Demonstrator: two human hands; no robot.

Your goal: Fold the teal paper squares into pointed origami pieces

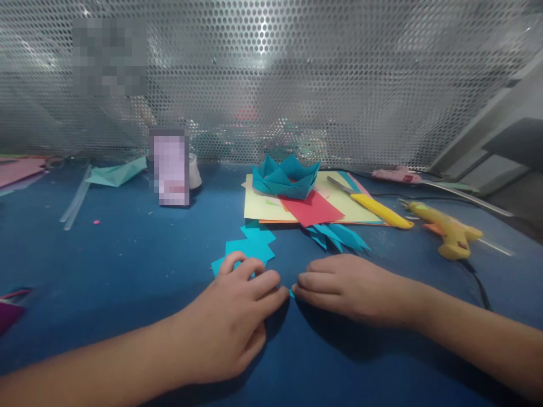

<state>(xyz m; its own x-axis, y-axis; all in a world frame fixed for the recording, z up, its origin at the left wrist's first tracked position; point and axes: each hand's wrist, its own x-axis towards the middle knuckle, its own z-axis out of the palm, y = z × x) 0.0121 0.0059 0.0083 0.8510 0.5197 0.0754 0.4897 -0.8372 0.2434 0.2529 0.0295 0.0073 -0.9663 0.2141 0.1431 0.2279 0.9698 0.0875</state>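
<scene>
My left hand (240,311) and my right hand (354,288) meet low over the table, fingers bent and pressed together. Between their fingertips a small bit of blue paper (292,293) shows; the rest of it is covered by the fingers. Loose blue paper squares (250,249) lie just beyond my left hand, partly under its fingers. Beyond my right hand are several folded blue paper pieces with points (337,236). Behind these, a folded blue paper crown shape (286,178) sits on a stack of coloured sheets (258,209).
A red sheet (314,209) and a yellow-handled knife (377,209) rest on the stack. At right lies a yellow glue gun (452,229) with a black cord. A phone (172,169) stands at the back left, near clear glue sticks (76,198). Perforated metal panel (229,85) closes the back.
</scene>
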